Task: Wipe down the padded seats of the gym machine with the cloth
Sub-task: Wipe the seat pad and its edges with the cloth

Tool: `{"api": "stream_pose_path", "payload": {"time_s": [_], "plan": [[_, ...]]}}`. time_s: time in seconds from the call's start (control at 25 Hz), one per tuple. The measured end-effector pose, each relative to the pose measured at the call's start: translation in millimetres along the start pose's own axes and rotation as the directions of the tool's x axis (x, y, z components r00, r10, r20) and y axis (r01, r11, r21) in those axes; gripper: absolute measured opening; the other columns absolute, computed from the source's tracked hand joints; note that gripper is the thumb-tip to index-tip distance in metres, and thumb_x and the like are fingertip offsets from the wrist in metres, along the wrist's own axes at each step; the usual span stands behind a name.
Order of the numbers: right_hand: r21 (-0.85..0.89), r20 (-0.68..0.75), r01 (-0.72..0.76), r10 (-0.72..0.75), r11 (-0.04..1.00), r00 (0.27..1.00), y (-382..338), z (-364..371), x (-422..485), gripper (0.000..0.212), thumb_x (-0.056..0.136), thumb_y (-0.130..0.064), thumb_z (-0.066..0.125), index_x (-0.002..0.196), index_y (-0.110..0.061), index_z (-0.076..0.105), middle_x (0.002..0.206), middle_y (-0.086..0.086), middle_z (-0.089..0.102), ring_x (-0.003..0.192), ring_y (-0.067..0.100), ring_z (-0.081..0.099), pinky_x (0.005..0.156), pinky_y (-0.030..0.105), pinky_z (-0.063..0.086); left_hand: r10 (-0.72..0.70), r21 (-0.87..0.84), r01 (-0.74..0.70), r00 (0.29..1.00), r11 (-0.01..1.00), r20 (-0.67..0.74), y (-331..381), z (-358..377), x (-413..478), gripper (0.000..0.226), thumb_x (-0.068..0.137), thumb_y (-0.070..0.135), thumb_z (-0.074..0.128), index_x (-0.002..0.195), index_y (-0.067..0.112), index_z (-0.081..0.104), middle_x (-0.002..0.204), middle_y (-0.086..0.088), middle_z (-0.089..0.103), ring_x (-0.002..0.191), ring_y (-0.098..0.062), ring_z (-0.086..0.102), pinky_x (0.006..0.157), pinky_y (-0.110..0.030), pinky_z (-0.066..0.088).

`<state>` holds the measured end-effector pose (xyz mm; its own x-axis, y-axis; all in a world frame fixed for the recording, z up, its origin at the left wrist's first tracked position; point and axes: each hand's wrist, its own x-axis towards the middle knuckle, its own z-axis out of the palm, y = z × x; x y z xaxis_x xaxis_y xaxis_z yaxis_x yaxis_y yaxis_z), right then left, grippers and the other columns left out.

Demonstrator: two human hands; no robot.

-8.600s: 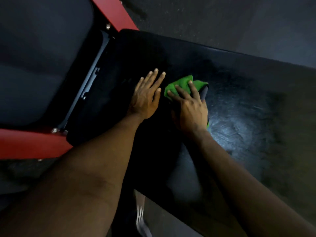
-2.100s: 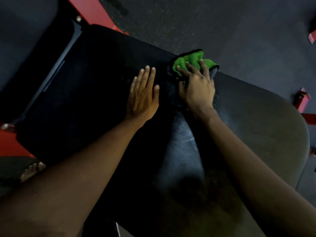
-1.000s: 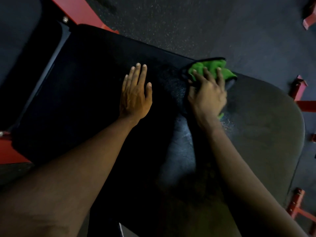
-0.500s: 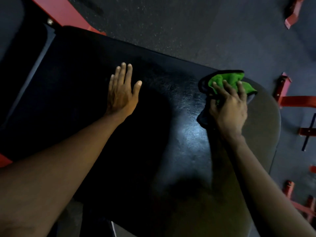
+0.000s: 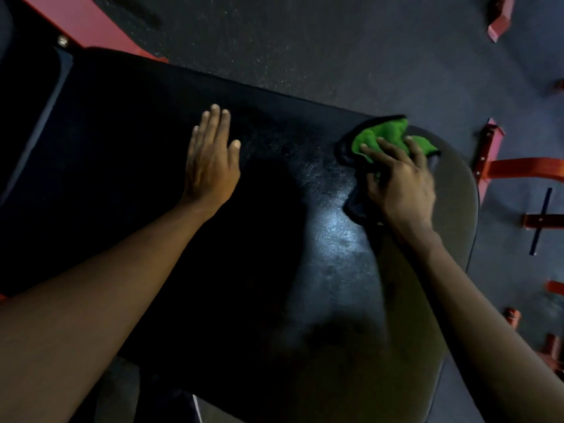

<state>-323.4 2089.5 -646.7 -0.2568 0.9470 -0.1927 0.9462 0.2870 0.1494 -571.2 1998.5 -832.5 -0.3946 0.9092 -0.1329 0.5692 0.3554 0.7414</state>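
A large black padded seat [image 5: 274,270] fills most of the view, with a shiny patch near its middle. My left hand [image 5: 212,160] lies flat on the pad, fingers straight and together, pressing down. My right hand [image 5: 399,181] presses a green cloth [image 5: 381,137] with a dark edge against the pad near its far right rim. The fingers are spread over the bunched cloth, and much of the cloth is hidden under the palm.
A red frame beam [image 5: 76,22] runs along the top left beside a second dark pad [image 5: 27,96]. More red machine parts [image 5: 518,167] stand on the dark rubber floor [image 5: 335,41] to the right. The seat's rounded end [image 5: 471,190] lies just right of the cloth.
My right hand has slid the cloth rightward along the far edge of the pad toward its rounded end. The left hand has stayed flat on the pad.
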Motion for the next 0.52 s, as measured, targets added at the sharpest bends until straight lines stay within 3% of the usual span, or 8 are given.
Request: {"api": "stream_pose_path", "payload": {"time_s": [0.12, 0.28, 0.52], "plan": [[0.079, -0.101, -0.129, 0.137, 0.988, 0.985, 25.0, -7.5, -10.2, 0.047, 0.091, -0.028, 0.056, 0.137, -0.035, 0.061, 0.150, -0.005, 0.052, 0.150, 0.029, 0.027, 0.116, 0.054, 0.033, 0.122, -0.052, -0.121, 0.992, 0.991, 0.020, 27.0, 13.2, 3.1, 0.055, 0.105, 0.027, 0.032, 0.157, 0.007, 0.033, 0.165, -0.015, 0.025, 0.154, -0.029, 0.021, 0.125, -0.041, 0.013], [0.092, -0.141, -0.233, 0.245, 0.968, 0.959, -23.5, 11.7, 15.4, 0.042, 0.094, -0.036, 0.054, 0.136, -0.035, 0.062, 0.151, -0.006, 0.051, 0.150, 0.025, 0.027, 0.114, 0.046, 0.034, 0.018, -0.029, -0.017, 0.999, 0.999, 0.038, 46.0, 30.6, 2.4, 0.060, 0.105, 0.036, 0.023, 0.159, 0.009, 0.028, 0.167, -0.012, 0.022, 0.156, -0.024, 0.017, 0.126, -0.037, 0.010], [0.007, 0.091, 0.071, -0.071, 0.997, 0.993, -108.2, 38.5, 68.2, 0.046, 0.093, -0.030, 0.055, 0.138, -0.038, 0.059, 0.156, -0.008, 0.044, 0.153, 0.022, 0.018, 0.108, 0.048, 0.035, 0.007, -0.025, -0.007, 1.000, 1.000, -0.024, 46.2, 32.3, 0.4, 0.057, 0.105, 0.033, 0.033, 0.158, 0.014, 0.033, 0.166, -0.007, 0.027, 0.155, -0.020, 0.020, 0.125, -0.036, 0.013]]}}
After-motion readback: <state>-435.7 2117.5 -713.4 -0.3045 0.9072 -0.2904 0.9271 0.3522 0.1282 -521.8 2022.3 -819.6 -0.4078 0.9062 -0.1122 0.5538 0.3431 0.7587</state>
